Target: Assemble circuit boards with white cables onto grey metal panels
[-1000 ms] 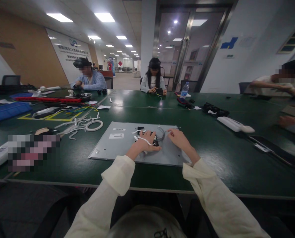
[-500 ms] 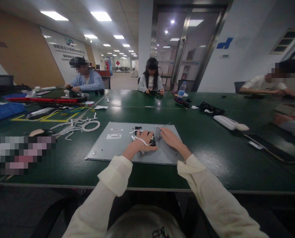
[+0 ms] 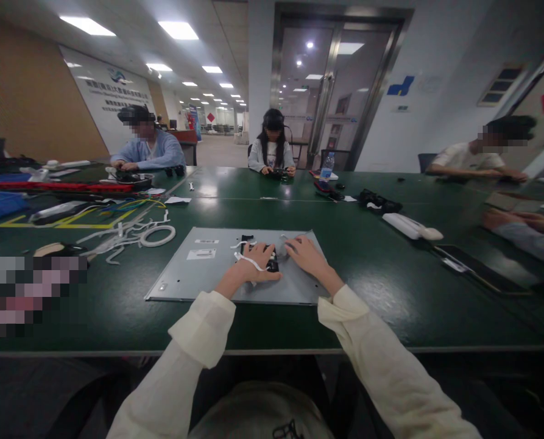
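A flat grey metal panel (image 3: 208,280) with paper labels lies on the green table before me. My left hand (image 3: 248,263) rests on a small black part (image 3: 272,262) near its middle, fingers spread and thumb stretched to the right. A white strip (image 3: 248,260) runs across the back of this hand, and another black piece (image 3: 247,238) sticks out past the fingers. Just to the right, my right hand (image 3: 309,256) has its fingers bent and closed at a small grey, crumpled-looking piece (image 3: 281,250). The hands hide much of both parts.
White cords and a white ring (image 3: 158,236) lie left of the panel. Further left are a red bar (image 3: 61,186) and a blue bin (image 3: 0,208). A white device (image 3: 406,225) and a black tablet-like slab (image 3: 477,265) lie right. Several people sit around the table (image 3: 390,317).
My view has turned slightly right, so things sit further left. My right hand's fingers have bent lower over the grey piece; the thin wire beyond them no longer shows. My left hand stays on the black part.
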`<control>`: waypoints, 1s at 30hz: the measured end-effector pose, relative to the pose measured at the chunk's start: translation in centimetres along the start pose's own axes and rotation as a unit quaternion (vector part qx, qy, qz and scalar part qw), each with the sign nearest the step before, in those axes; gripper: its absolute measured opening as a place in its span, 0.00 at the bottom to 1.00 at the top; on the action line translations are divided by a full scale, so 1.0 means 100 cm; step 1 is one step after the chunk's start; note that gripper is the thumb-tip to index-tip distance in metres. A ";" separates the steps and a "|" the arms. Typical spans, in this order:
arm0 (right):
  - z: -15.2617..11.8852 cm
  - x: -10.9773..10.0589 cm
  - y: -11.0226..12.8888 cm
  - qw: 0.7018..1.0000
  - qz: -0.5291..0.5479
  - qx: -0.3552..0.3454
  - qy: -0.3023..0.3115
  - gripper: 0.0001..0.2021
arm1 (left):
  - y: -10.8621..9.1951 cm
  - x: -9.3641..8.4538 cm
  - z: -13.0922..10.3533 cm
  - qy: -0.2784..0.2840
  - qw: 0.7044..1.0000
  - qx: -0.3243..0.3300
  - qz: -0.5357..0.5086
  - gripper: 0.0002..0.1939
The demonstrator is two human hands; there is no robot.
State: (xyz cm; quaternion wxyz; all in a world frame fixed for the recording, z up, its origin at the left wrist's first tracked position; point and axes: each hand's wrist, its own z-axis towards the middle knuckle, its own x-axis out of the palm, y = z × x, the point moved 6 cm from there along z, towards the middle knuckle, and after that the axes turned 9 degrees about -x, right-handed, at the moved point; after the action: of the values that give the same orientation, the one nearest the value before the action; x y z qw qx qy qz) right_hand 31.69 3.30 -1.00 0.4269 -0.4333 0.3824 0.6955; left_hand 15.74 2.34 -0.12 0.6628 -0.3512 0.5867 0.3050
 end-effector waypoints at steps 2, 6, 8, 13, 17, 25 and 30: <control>0.001 0.000 -0.008 1.000 -0.007 0.011 -0.008 0.20 | 0.000 -0.001 -0.001 -0.001 1.000 -0.003 0.001 0.43; 0.003 0.001 -0.016 1.000 -0.003 0.008 -0.005 0.17 | -0.002 -0.004 -0.003 0.003 1.000 -0.002 0.002 0.43; 0.004 0.001 -0.015 1.000 0.005 0.002 0.000 0.17 | -0.001 -0.004 -0.004 0.006 1.000 -0.002 0.005 0.44; 0.001 -0.009 -0.018 0.999 -0.024 0.025 -0.015 0.20 | 0.001 -0.001 -0.002 0.009 1.000 0.002 0.001 0.45; -0.002 -0.015 -0.026 0.999 -0.022 0.042 -0.012 0.23 | 0.002 0.001 -0.001 0.017 1.000 0.004 0.002 0.46; 0.000 -0.019 -0.021 0.998 0.011 0.043 -0.033 0.23 | 0.003 0.002 -0.002 0.021 1.000 0.006 0.002 0.47; 0.001 -0.012 -0.013 0.998 0.035 0.020 -0.039 0.22 | 0.005 0.004 0.000 0.013 1.000 0.007 -0.002 0.47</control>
State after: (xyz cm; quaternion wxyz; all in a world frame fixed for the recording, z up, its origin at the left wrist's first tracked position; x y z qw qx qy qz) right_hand 33.16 3.52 -0.02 0.4252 -0.3835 0.3948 0.7185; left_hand 15.43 2.64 -0.59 0.6582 -0.3516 0.5966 0.2954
